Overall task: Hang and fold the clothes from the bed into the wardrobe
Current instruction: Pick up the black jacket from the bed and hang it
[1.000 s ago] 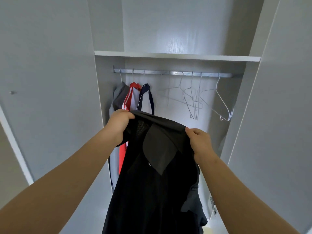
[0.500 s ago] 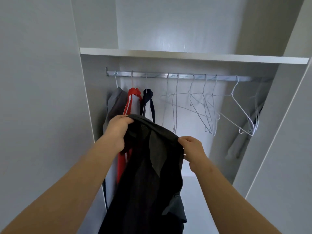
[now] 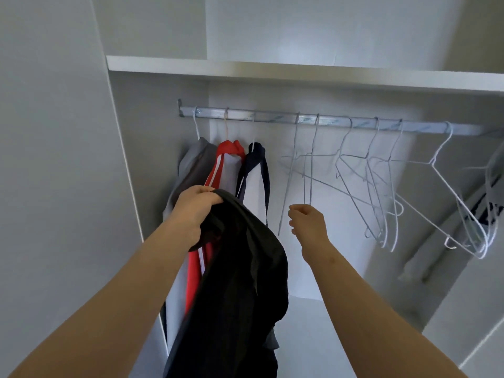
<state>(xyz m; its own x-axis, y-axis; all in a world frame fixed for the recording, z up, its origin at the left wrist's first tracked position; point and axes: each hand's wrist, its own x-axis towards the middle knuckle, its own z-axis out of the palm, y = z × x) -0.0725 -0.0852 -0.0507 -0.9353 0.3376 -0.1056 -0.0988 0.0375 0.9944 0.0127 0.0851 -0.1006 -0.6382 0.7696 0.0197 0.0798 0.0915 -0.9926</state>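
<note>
Grips with the left hand (image 3: 196, 211), fingers curled tight, a bunched top edge of a black thin-fabric garment (image 3: 240, 282) hanging limp below the fist, in front of the open wardrobe. Holds the right hand (image 3: 308, 222) raised, fingers half curled round nothing, right at the lower end of a pale wire hanger (image 3: 311, 186); cannot tell whether touching it. Judging the garment: light, soft, floppy, probably a little slick, so apt to slide off thin wire. Better taken at collar or shoulder seams than by a bunched fold. Further out, a silver metal rail (image 3: 272, 117) with more bare wire hangers (image 3: 381, 186) to the right and, to the left, a grey garment (image 3: 191, 170), a red-and-white top (image 3: 226, 165) and a navy-and-white top (image 3: 256, 173) already hung, all beneath a white shelf (image 3: 272, 69).
</note>
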